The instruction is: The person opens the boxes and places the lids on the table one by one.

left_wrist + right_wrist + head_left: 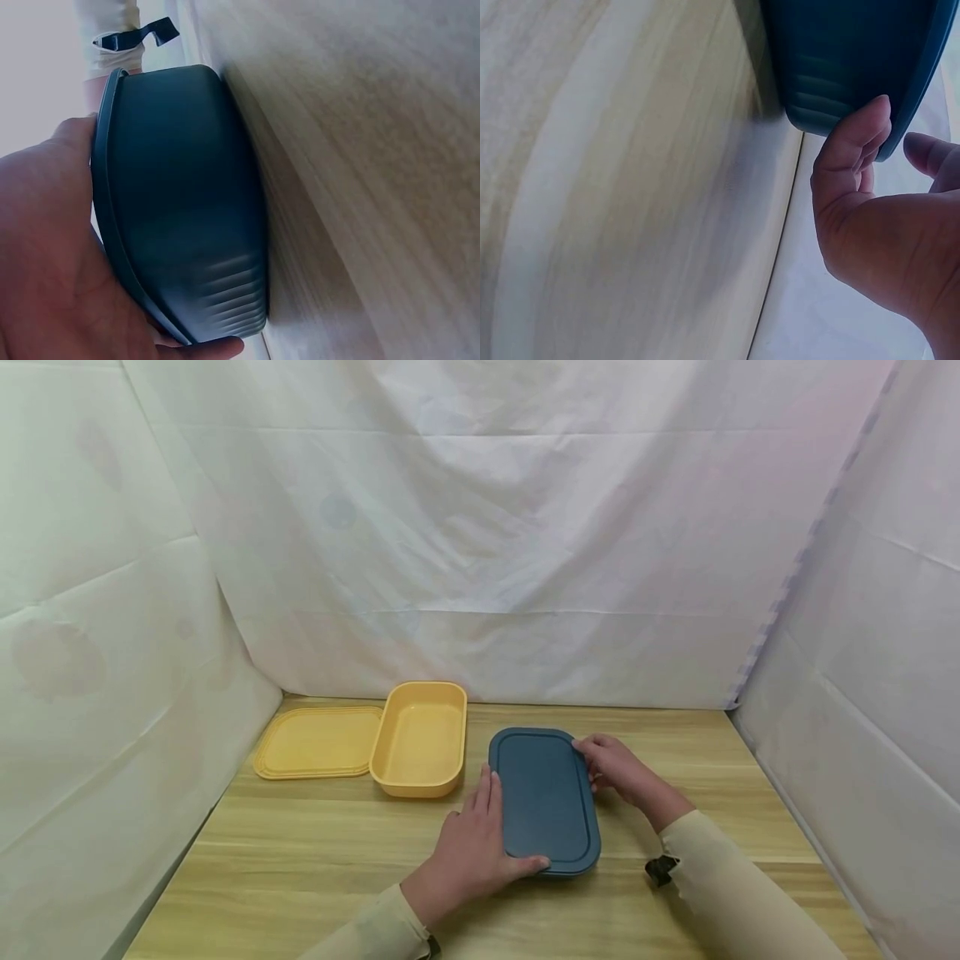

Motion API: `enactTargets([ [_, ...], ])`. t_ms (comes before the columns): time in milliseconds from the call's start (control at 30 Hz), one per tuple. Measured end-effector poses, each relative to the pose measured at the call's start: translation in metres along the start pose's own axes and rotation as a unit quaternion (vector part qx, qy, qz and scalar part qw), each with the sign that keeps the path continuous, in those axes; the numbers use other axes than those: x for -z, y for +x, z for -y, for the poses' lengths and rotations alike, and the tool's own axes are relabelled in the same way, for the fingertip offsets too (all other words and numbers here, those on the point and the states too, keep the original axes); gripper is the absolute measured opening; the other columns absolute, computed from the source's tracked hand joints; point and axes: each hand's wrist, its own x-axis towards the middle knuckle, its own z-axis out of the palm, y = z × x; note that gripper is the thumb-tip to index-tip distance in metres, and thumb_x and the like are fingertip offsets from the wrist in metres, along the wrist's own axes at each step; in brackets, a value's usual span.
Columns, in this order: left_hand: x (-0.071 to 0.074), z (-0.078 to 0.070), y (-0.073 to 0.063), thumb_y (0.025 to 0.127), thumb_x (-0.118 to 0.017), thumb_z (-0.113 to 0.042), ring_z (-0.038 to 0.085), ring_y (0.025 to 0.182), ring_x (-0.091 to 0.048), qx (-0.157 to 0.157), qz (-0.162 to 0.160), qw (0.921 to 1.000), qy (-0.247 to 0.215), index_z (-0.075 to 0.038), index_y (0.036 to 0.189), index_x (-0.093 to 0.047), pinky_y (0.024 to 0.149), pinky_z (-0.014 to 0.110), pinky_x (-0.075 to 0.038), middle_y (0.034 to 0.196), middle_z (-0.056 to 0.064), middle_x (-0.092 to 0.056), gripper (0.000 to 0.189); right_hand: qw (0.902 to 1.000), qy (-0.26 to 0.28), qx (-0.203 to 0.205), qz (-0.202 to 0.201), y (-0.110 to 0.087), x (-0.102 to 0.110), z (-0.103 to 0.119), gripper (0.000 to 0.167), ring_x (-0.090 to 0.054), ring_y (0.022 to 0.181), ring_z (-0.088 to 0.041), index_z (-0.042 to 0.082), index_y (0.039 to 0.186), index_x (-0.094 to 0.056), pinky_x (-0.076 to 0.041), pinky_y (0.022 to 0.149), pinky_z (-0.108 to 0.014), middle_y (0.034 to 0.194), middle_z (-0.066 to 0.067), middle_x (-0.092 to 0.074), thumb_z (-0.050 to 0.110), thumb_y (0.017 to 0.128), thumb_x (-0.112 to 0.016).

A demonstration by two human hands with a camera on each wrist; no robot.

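Resting its fingers along the left edge of the blue lid point(543, 802), the left hand point(472, 852) spreads its thumb apart from them, against the near edge. The right hand point(617, 770) pinches the lid at its far right corner, fingers curled beneath the rim. That lid covers the blue box point(180, 195), standing on the wooden table point(300, 860) to the right of the uncovered yellow box point(420, 739); farther left lies the yellow lid point(318, 743).

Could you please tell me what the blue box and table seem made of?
The blue box looks like smooth satin plastic, given its soft sheen and moulded ridges. The table shows streaked grain: smooth wood, or perhaps printed laminate.
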Motion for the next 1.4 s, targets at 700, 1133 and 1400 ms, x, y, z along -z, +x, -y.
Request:
enactTargets([
  [700, -0.004, 0.001, 0.0, 0.081, -0.051, -0.104, 0.039, 0.143, -0.058, 0.003, -0.004, 0.9999, -0.012, 0.001, 0.175, -0.015, 0.091, 0.051, -0.062, 0.183, 0.022, -0.01, 0.146, 0.97, -0.228, 0.082, -0.016, 0.015, -0.006, 0.026, 0.051, -0.065, 0.105, -0.03, -0.003, 0.144, -0.063, -0.058, 0.088, -0.048, 0.13, -0.021, -0.066, 0.037, 0.112, -0.066],
  [1133, -0.006, 0.001, 0.001, 0.079, -0.049, -0.106, 0.038, 0.14, -0.061, 0.005, -0.005, 0.9997, -0.024, 0.0, 0.176, -0.013, 0.092, 0.051, -0.061, 0.183, 0.022, -0.009, 0.148, 0.9389, -0.334, 0.068, 0.048, 0.019, -0.005, 0.063, 0.031, -0.068, 0.099, -0.027, -0.008, 0.135, -0.068, -0.059, 0.087, -0.046, 0.125, -0.022, -0.071, 0.01, 0.109, -0.069],
  [1400, -0.005, 0.001, 0.001, 0.08, -0.051, -0.105, 0.036, 0.139, -0.063, 0.006, -0.001, 0.9995, -0.03, 0.0, 0.176, -0.013, 0.09, 0.049, -0.062, 0.184, 0.022, -0.008, 0.147, 0.9288, -0.361, 0.03, 0.079, 0.027, -0.002, 0.073, 0.04, -0.073, 0.114, -0.033, -0.004, 0.145, -0.064, -0.062, 0.09, -0.044, 0.146, -0.029, -0.063, 0.011, 0.109, -0.072],
])
